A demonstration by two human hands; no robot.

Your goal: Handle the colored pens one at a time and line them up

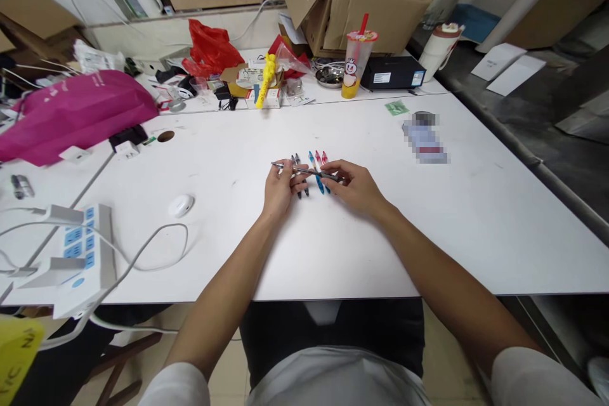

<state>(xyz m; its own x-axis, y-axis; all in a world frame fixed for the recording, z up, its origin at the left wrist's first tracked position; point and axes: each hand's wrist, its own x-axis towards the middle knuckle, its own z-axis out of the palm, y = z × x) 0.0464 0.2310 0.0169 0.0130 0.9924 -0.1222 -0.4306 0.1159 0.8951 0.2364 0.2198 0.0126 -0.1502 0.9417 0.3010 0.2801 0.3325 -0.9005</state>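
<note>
A slim dark-and-silver pen (pixel 307 170) is held nearly level above the table, its thin tip pointing left. My left hand (pixel 280 189) has its thumb over the tip half, with the palm turned partly up. The fingers of my right hand (pixel 356 185) pinch the thicker right end. Just behind and below the hands, two black pens (pixel 306 191) lie side by side on the white table. Right of them lie a blue pen (pixel 320 185) and pens with red ends (pixel 324 156). My hands and the held pen partly cover these pens.
A white power strip (pixel 90 254) with cables lies at the left, near a round white case (pixel 181 205). Along the back stand a drink cup (pixel 358 63), a black box (pixel 394 73) and an open cardboard box (pixel 366 19). A pixelated object (pixel 427 139) lies right.
</note>
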